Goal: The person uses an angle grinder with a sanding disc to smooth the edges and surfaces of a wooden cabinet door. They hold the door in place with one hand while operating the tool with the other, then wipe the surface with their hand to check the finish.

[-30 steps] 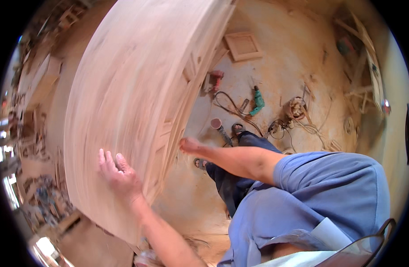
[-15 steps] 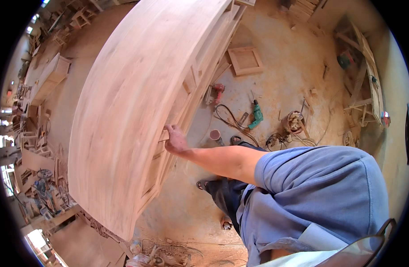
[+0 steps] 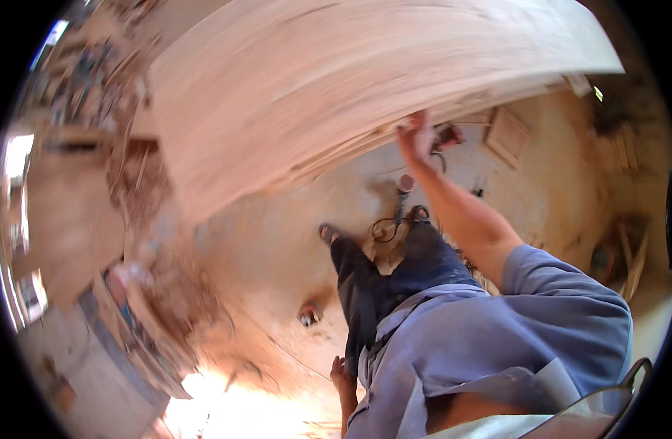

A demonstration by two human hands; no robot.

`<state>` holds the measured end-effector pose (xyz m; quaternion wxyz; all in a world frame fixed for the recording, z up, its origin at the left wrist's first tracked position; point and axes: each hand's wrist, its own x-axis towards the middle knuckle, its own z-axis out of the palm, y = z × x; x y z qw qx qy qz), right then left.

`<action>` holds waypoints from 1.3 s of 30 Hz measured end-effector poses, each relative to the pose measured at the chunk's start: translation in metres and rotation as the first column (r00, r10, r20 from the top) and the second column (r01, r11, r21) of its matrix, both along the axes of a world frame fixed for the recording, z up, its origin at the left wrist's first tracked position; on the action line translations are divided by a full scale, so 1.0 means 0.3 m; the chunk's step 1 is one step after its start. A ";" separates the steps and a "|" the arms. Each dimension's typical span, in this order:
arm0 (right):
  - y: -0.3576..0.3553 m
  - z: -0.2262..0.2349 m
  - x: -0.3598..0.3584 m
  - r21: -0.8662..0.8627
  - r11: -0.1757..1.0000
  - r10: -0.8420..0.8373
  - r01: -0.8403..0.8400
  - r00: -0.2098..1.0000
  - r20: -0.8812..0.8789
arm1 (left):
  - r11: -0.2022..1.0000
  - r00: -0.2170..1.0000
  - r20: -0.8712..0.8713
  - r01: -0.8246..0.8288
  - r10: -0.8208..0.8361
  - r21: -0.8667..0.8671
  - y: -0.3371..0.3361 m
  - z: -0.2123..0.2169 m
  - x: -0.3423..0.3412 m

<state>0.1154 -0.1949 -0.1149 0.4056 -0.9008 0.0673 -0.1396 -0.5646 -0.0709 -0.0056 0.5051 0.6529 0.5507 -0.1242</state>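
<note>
My right hand (image 3: 418, 139) reaches out to the near edge of a long pale wooden cabinet (image 3: 314, 80). Its fingers look curled in at that edge around something pale, but motion blur hides what it is. Low by my left side hangs my left hand (image 3: 342, 376), dim and partly cut off by my shirt; its fingers are too unclear to read. A red power tool (image 3: 448, 136) lies on the floor just beyond my right hand. Near my feet stands a round-headed tool (image 3: 404, 184) with a dark cord.
A framed wooden panel (image 3: 507, 137) lies on the floor at the right. Between my feet and the lower left sits a small object (image 3: 309, 314). Stacked boards (image 3: 142, 322) and scraps fill the lower left, with bright light on the floor there.
My view has swung round, so the cabinet now runs across the top. My right hand is still at its edge, farther along toward the red tool. My left hand has come into view.
</note>
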 end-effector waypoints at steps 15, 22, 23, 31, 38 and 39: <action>-0.307 -0.306 -0.020 -0.316 0.722 0.507 -0.615 0.782 -0.363 | 0.988 0.988 -0.151 -0.058 0.035 -0.146 -0.349 -0.079 -0.229; -0.204 -0.166 -0.420 -0.258 0.342 0.741 -0.904 0.428 -0.518 | 0.814 0.833 0.004 -0.542 0.553 0.206 0.043 -0.038 -0.296; -0.131 -0.094 -0.462 -0.223 0.382 0.637 -0.897 0.431 -0.639 | 0.796 0.813 0.028 -0.577 0.582 0.183 0.050 -0.049 -0.323; 0.569 0.182 -0.613 -0.109 0.107 0.694 -0.988 0.152 -0.704 | 0.782 0.775 -0.152 -0.569 0.613 0.254 -0.352 -0.219 -0.381; 0.900 0.303 -0.404 -0.628 -0.226 0.937 -0.745 0.011 -0.350 | 0.651 0.629 -0.233 -0.759 0.742 0.025 -0.587 -0.155 -0.177; 0.795 0.176 -0.152 -0.661 -0.139 0.989 -0.737 -0.073 -0.127 | 0.667 0.659 -0.217 -0.744 0.721 -0.045 -0.600 -0.157 -0.113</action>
